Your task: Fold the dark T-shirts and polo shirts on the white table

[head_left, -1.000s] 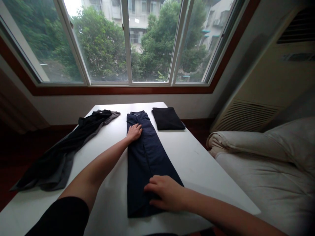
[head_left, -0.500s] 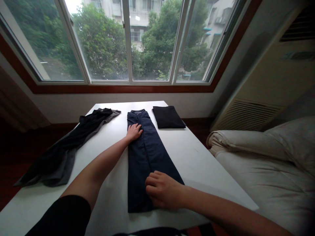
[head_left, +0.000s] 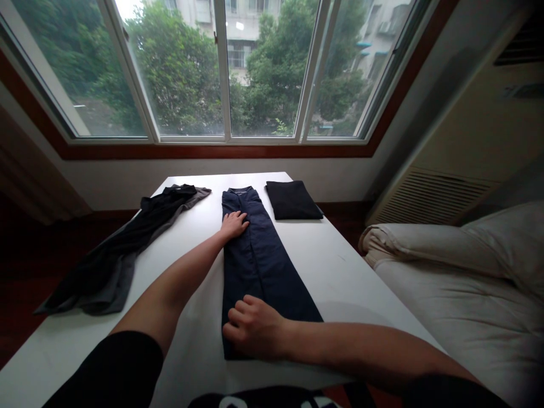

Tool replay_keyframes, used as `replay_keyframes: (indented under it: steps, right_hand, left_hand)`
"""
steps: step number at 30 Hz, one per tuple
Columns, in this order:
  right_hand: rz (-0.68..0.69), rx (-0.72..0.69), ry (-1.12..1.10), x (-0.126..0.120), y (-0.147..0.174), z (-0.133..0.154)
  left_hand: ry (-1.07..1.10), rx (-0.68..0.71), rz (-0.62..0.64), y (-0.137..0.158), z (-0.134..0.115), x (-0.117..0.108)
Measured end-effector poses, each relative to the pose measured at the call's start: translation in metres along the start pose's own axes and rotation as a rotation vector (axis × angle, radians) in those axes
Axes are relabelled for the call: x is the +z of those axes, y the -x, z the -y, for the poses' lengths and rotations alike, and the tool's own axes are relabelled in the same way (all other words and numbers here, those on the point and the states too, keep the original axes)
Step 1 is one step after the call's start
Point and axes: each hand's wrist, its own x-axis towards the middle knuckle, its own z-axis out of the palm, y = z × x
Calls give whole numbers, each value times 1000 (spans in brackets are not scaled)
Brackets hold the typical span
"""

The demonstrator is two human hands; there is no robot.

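A pair of navy trousers lies lengthwise, flat and narrow, on the white table, with what looks like the waistband at the far end. My left hand rests flat on its upper part, fingers spread. Near the close end, my right hand lies on the cloth by the left edge. Its fingers are curled into a loose fist, and no cloth shows bunched in them; the undersides of the fingers are hidden. My right forearm crosses over the near right corner of the trousers.
A folded black cloth sits at the table's far right. Along the left side sprawls a black and grey garment, partly over the edge. A padded sofa stands to the right, and a window is beyond the table.
My right hand has slid left across the near end of the trousers to their left edge. My left hand stays in place on the cloth. The view has shifted slightly.
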Motion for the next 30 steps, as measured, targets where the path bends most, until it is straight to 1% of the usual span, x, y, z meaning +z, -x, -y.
replay_keyframes:
  steps: [2,4,8,11,13,15,18,20,22,24,26,28,30]
  right_hand:
    - [6,-97,-14,6,-4,2]
    - [25,-165,-32,9,-6,2]
    - [90,-190,-101,3,-7,-3]
    - [82,-216,-206,-12,-1,-13]
    - [56,-177,-250,-25,10,-24]
    - [28,-51,-255,-36,27,-39]
    - [-24,203,-255,-44,67,-65]
    - [-57,343,-249,-41,99,-84]
    - [-74,426,-227,-36,132,-98]
    - [-80,460,-216,-31,160,-106]
    - [-69,466,-231,-30,181,-106]
    - [-49,443,-254,-32,192,-99]
    - [-40,389,-271,-33,194,-88]
  left_hand:
    - [6,2,-9,2,-1,0]
    - [11,2,-16,4,-2,0]
    - [15,-13,-25,6,-4,0]
    - [26,-16,-54,10,-9,-3]
    - [46,3,-94,18,-12,-8]
    - [69,52,-137,31,-16,-15]
    - [84,175,-141,64,-21,-24]
    - [88,274,-90,94,-26,-28]
    - [100,357,-18,128,-34,-32]
    - [114,425,57,164,-44,-38]
    - [123,505,130,198,-56,-45]
    - [136,592,191,229,-66,-56]
    - [177,676,233,255,-75,-70]
